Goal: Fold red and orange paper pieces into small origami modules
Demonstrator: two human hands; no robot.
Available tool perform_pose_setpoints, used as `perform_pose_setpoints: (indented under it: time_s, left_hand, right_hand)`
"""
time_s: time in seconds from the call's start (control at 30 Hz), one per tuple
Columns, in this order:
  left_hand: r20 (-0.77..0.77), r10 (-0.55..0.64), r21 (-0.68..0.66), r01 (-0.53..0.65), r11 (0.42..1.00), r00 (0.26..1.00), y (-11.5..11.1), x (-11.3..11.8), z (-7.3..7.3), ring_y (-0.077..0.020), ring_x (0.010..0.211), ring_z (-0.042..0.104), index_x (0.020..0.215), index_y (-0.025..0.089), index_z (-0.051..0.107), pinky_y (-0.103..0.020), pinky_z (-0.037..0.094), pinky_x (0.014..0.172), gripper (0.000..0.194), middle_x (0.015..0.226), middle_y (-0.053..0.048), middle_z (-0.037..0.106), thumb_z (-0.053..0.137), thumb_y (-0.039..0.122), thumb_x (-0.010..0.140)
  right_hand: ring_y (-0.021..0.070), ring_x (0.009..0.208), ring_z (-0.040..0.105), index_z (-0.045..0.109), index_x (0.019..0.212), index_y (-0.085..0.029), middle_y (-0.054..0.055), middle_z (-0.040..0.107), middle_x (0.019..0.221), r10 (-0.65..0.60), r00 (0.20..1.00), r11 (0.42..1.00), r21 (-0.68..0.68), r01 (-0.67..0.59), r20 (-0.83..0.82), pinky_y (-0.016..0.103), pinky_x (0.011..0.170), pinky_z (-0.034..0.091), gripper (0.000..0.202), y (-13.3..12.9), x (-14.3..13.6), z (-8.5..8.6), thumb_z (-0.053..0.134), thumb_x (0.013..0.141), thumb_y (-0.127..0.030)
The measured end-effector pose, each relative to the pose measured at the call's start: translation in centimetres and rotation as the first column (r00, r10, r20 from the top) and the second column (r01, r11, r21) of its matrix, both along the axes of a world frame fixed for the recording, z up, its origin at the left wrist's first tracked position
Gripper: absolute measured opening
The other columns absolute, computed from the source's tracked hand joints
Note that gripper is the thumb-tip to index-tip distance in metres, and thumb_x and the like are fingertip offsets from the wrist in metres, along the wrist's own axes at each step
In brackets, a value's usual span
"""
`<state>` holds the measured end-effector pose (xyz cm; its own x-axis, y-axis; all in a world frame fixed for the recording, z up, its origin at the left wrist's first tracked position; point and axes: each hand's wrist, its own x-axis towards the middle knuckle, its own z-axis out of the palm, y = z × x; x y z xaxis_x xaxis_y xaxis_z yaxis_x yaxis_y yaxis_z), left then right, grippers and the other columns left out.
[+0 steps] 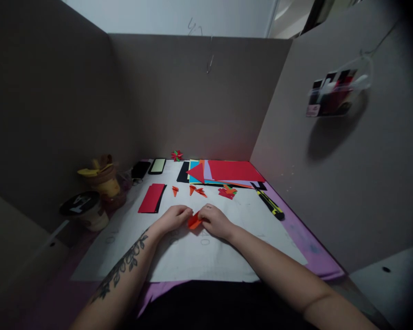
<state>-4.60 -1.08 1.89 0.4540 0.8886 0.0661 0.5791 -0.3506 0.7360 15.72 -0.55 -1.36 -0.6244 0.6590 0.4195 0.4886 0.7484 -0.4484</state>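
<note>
Our left hand (175,217) and right hand (216,222) nearly meet, fingers curled, forearms angling inward, the left one tattooed.

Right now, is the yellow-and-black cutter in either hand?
No, the cutter lies to the right of the right hand, which holds orange paper.

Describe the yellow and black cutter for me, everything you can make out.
The cutter is long and slim, yellow and black, and looks like plastic. It lies slantwise by the right edge of the white sheet, its narrow end towards the coloured sheets. Whether its blade is out is unclear. Neither the left hand nor the right hand touches it.
</note>
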Motion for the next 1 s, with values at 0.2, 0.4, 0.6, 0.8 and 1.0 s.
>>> perform_pose_setpoints:
  time_s: [0.2, 0.4, 0.6, 0.8, 1.0]
  left_hand:
    - [0.198, 0.055, -0.138, -0.028, 0.990, 0.979, -0.6, 0.6, -0.2, -0.0134, 0.065, 0.056, 0.119, 0.014, 0.047, -0.023, 0.042, 0.060, 0.043, 0.078, -0.003, 0.065, 0.048, 0.036, 0.082]
    - [0.114, 0.149, -0.027, -0.147, 0.989, 0.982, 0.0, 0.8, -1.2, -0.0108, 0.056, 0.049, 0.118, 0.016, 0.047, -0.021, 0.037, 0.055, 0.050, 0.061, 0.006, 0.052, 0.054, 0.018, 0.068]
    - [0.078, 0.259, 0.082, -0.266, 0.961, 0.963, 0.8, 0.2, -1.9, -0.0122, 0.058, 0.052, 0.107, 0.017, 0.051, -0.022, 0.038, 0.056, 0.036, 0.063, 0.004, 0.056, 0.051, 0.017, 0.071]
    - [-0.151, 0.160, 0.396, -0.089, 0.914, 0.975, 0.6, 0.0, -1.7, -0.0212, 0.096, 0.056, 0.093, 0.017, 0.065, -0.032, 0.044, 0.083, 0.024, 0.102, -0.010, 0.064, 0.049, 0.010, 0.076]
    - [-0.322, -0.133, 0.427, 0.270, 0.863, 0.937, 0.4, -0.3, -1.5, -0.0190, 0.089, 0.058, 0.090, 0.020, 0.072, -0.031, 0.043, 0.084, 0.031, 0.089, -0.006, 0.069, 0.049, 0.005, 0.077]
  right_hand:
    - [0.0183, 0.083, 0.053, 0.058, 0.079, -0.018, 0.004, 0.063, 0.080, -0.031, 0.999, 0.998, 0.062, 0.029, 0.031, 0.032, 0.082, 0.041, 0.016, 0.3, 0.1, 0.0, 0.051, 0.072, -0.005]
    - [0.0219, 0.100, 0.049, 0.060, 0.087, -0.019, 0.008, 0.062, 0.103, -0.060, 0.998, 0.978, 0.201, 0.055, 0.020, 0.038, 0.091, 0.037, 0.017, 0.7, -0.5, 0.1, 0.052, 0.076, -0.008]
    - [0.0210, 0.094, 0.048, 0.065, 0.080, -0.021, 0.004, 0.061, 0.097, -0.007, 1.000, 0.963, 0.267, 0.013, -0.022, 0.038, 0.087, 0.039, 0.017, 1.3, -0.7, -0.4, 0.058, 0.072, -0.007]
    - [0.0228, 0.096, 0.048, 0.068, 0.078, -0.024, 0.005, 0.061, 0.098, -0.068, 0.998, 0.968, 0.242, 0.070, -0.015, 0.041, 0.085, 0.040, 0.019, 2.6, 0.2, -1.3, 0.061, 0.073, -0.007]
    - [0.0216, 0.101, 0.046, 0.068, 0.077, -0.022, 0.006, 0.058, 0.102, -0.076, 0.996, 0.996, 0.051, 0.078, -0.048, 0.039, 0.090, 0.041, 0.021, 3.2, 1.3, -1.2, 0.059, 0.071, -0.004]
